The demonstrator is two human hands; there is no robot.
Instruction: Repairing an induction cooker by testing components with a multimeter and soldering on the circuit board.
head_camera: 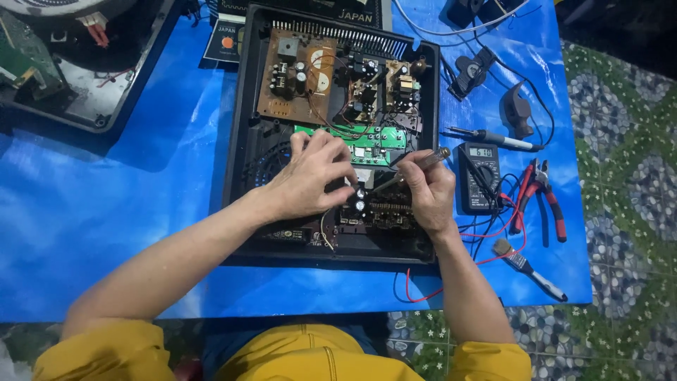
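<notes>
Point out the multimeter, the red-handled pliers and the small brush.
multimeter (482,176): head view, on its dark body below the display.
red-handled pliers (541,194): head view, on the handles just below the pivot.
small brush (525,267): head view, on the handle just below the bristles.

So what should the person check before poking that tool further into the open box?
1. Right hand has a firm hold on the screwdriver: ok.
2. Left hand steadies the parts by the green circuit board: ok.
3. Screwdriver tip sits on the right spot: cannot tell, the fingers hide it.
4. Red test leads lie outside the black case: ok.
5. Power to the boards is off: cannot tell.
6. Soldering iron lies clear of both hands, on the blue table: ok.
</notes>
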